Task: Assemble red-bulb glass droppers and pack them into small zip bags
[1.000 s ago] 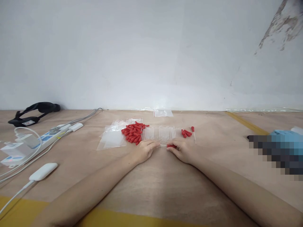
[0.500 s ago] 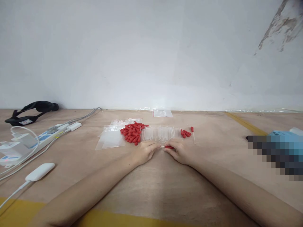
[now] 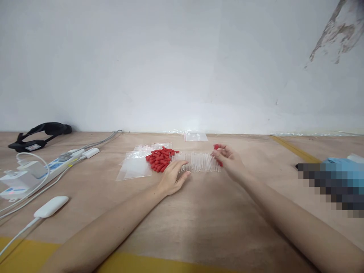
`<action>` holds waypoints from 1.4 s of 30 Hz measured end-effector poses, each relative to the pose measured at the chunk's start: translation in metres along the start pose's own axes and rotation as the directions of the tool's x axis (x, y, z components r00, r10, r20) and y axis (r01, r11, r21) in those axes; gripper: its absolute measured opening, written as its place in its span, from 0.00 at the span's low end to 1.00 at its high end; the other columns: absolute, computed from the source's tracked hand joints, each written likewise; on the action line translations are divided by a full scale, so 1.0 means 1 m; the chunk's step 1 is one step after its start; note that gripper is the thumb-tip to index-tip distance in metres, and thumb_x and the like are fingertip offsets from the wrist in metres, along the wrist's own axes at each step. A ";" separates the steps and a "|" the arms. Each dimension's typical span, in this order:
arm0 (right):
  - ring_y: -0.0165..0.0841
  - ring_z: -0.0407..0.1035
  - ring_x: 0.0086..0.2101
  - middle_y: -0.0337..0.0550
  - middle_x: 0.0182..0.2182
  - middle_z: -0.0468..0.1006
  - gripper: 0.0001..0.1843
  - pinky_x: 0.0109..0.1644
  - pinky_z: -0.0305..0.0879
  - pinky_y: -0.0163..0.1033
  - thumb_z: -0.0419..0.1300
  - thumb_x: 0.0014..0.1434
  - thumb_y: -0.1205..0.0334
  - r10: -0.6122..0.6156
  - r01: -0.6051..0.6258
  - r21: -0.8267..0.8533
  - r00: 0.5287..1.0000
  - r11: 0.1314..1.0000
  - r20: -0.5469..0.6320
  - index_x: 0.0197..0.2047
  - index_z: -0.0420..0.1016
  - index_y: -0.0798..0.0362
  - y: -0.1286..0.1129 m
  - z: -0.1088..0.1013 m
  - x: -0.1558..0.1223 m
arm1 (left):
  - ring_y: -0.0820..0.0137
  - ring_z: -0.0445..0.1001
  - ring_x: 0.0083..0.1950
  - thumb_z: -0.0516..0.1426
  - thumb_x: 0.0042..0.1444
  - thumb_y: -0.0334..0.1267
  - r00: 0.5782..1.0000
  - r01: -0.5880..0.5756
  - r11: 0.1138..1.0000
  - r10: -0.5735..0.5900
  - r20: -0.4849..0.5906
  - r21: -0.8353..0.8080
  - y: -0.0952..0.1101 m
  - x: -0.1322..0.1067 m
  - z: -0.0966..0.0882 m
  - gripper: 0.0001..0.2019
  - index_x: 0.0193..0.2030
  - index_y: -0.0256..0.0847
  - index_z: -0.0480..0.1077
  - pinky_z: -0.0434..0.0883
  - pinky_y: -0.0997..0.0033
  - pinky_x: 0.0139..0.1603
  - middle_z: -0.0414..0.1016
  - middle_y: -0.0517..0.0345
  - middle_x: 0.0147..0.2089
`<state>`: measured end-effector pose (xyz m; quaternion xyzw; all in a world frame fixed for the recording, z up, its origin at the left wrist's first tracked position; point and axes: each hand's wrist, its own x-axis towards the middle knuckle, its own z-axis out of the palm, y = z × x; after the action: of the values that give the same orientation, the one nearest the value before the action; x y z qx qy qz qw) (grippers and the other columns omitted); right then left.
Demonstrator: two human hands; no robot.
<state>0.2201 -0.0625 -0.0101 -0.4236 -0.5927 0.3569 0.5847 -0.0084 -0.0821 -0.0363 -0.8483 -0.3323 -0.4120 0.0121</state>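
Note:
A heap of red rubber dropper bulbs lies beside a row of clear glass dropper tubes on the brown table. My left hand rests on the table with its fingers stretched out, fingertips at the near edge of the tubes, holding nothing. My right hand is lifted just right of the tubes and pinches a dropper with a red bulb on top and a clear tube slanting down. A few red-bulbed droppers lie partly hidden behind that hand.
Clear plastic bags lie left of the bulbs, and a small one near the wall. A white power strip with cables, a white adapter and a black strap sit at left. A blurred blue object is at right.
My right hand has lifted from the near edge of the tubes and moved back and right with the assembled dropper. My left hand has let go and opened flat.

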 end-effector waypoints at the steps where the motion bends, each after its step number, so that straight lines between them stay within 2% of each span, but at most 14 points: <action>1: 0.27 0.66 0.25 0.40 0.27 0.73 0.21 0.28 0.62 0.32 0.58 0.49 0.52 0.040 -0.042 -0.040 0.997 0.998 -0.060 0.44 0.65 0.54 0.000 -0.012 0.009 | 0.66 0.66 0.48 0.51 0.56 0.37 1.000 0.012 1.000 -0.012 -0.003 0.016 -0.001 0.000 0.000 0.14 0.49 0.37 0.62 0.65 0.63 0.49 0.69 0.50 0.45; 3: 0.27 0.66 0.25 0.41 0.27 0.73 0.19 0.28 0.61 0.32 0.57 0.49 0.55 0.116 -0.149 -0.217 0.981 0.965 -0.157 0.44 0.68 0.55 0.003 -0.039 0.026 | 0.65 0.66 0.46 0.52 0.55 0.37 1.000 0.023 0.999 -0.023 0.010 0.046 -0.002 0.000 0.001 0.13 0.47 0.38 0.63 0.65 0.63 0.48 0.69 0.51 0.44; 4: 0.27 0.66 0.25 0.42 0.27 0.73 0.18 0.28 0.60 0.32 0.57 0.49 0.57 0.160 -0.221 -0.344 0.968 0.913 -0.195 0.43 0.70 0.55 0.008 -0.052 0.033 | 0.65 0.66 0.46 0.52 0.55 0.37 0.999 0.022 0.998 -0.023 0.024 0.057 -0.003 0.000 0.002 0.13 0.47 0.39 0.63 0.65 0.63 0.48 0.69 0.51 0.44; 6: 0.29 0.67 0.26 0.42 0.27 0.74 0.16 0.28 0.60 0.32 0.58 0.47 0.57 0.220 -0.360 -0.594 0.929 0.719 -0.298 0.40 0.73 0.54 0.021 -0.074 0.042 | 0.65 0.66 0.45 0.52 0.55 0.38 0.998 0.014 0.997 -0.018 0.056 0.073 -0.003 0.000 0.004 0.12 0.46 0.40 0.64 0.65 0.62 0.47 0.69 0.52 0.44; 9: 0.32 0.67 0.26 0.46 0.27 0.75 0.18 0.26 0.59 0.33 0.59 0.45 0.59 0.261 -0.435 -0.653 0.899 0.619 -0.352 0.39 0.74 0.58 0.043 -0.089 0.046 | 0.65 0.66 0.44 0.52 0.54 0.38 0.997 0.011 0.996 -0.018 0.080 0.086 -0.003 -0.001 0.004 0.10 0.44 0.41 0.66 0.65 0.63 0.46 0.69 0.53 0.43; 12: 0.35 0.68 0.26 0.48 0.25 0.76 0.19 0.27 0.59 0.35 0.59 0.44 0.56 0.277 -0.438 -0.685 0.899 0.583 -0.339 0.39 0.75 0.59 0.056 -0.089 0.045 | 0.65 0.67 0.44 0.52 0.54 0.38 0.996 0.019 0.996 -0.027 0.087 0.093 -0.002 0.000 0.003 0.09 0.42 0.41 0.67 0.65 0.63 0.45 0.70 0.53 0.42; 18: 0.36 0.70 0.34 0.47 0.33 0.77 0.16 0.33 0.60 0.34 0.59 0.46 0.56 0.264 -0.359 -0.748 0.932 0.559 -0.250 0.36 0.76 0.56 0.057 -0.084 0.045 | 0.66 0.67 0.43 0.52 0.55 0.38 0.992 0.031 0.995 -0.042 0.115 0.100 -0.001 0.001 0.002 0.08 0.40 0.40 0.67 0.64 0.63 0.44 0.70 0.54 0.41; 23: 0.33 0.71 0.33 0.45 0.32 0.78 0.14 0.33 0.61 0.32 0.58 0.47 0.60 0.290 -0.336 -0.764 0.935 0.550 -0.203 0.37 0.76 0.56 0.053 -0.082 0.041 | 0.66 0.67 0.43 0.52 0.55 0.39 0.989 0.032 0.993 -0.048 0.140 0.114 -0.001 0.000 0.002 0.08 0.38 0.41 0.69 0.64 0.63 0.44 0.70 0.54 0.41; 30: 0.37 0.70 0.33 0.47 0.31 0.78 0.15 0.32 0.60 0.34 0.58 0.47 0.57 0.290 -0.332 -0.790 0.935 0.515 -0.204 0.36 0.77 0.57 0.048 -0.082 0.037 | 0.66 0.67 0.42 0.52 0.55 0.39 0.987 0.043 0.991 -0.061 0.147 0.126 0.000 0.000 0.001 0.08 0.38 0.41 0.69 0.64 0.64 0.44 0.70 0.54 0.40; 36: 0.33 0.70 0.33 0.46 0.34 0.77 0.17 0.32 0.61 0.32 0.57 0.49 0.56 0.234 -0.319 -0.773 0.946 0.549 -0.225 0.40 0.74 0.57 0.042 -0.079 0.035 | 0.66 0.66 0.43 0.52 0.54 0.38 0.988 0.047 0.990 -0.066 0.140 0.133 0.001 0.000 0.001 0.07 0.38 0.41 0.69 0.63 0.64 0.44 0.70 0.55 0.41; 39: 0.30 0.70 0.31 0.41 0.31 0.77 0.13 0.31 0.60 0.30 0.57 0.48 0.56 0.206 -0.235 -0.782 0.969 0.578 -0.139 0.35 0.76 0.53 0.037 -0.073 0.033 | 0.66 0.65 0.43 0.52 0.54 0.38 0.991 0.055 0.987 -0.073 0.116 0.151 0.002 0.001 0.000 0.08 0.38 0.41 0.68 0.62 0.63 0.45 0.69 0.55 0.41; 42: 0.28 0.68 0.23 0.39 0.21 0.75 0.13 0.27 0.59 0.30 0.56 0.49 0.54 0.218 -0.136 -0.806 0.976 0.576 -0.009 0.29 0.77 0.53 0.033 -0.066 0.030 | 0.65 0.64 0.44 0.53 0.53 0.38 0.991 0.100 0.975 -0.115 0.070 0.196 0.005 0.005 0.001 0.06 0.37 0.41 0.68 0.61 0.63 0.46 0.68 0.55 0.40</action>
<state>0.2899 -0.0271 -0.0243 -0.6811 -0.6702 0.1278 0.2656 -0.0025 -0.0826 -0.0320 -0.8399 -0.4162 -0.3434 0.0584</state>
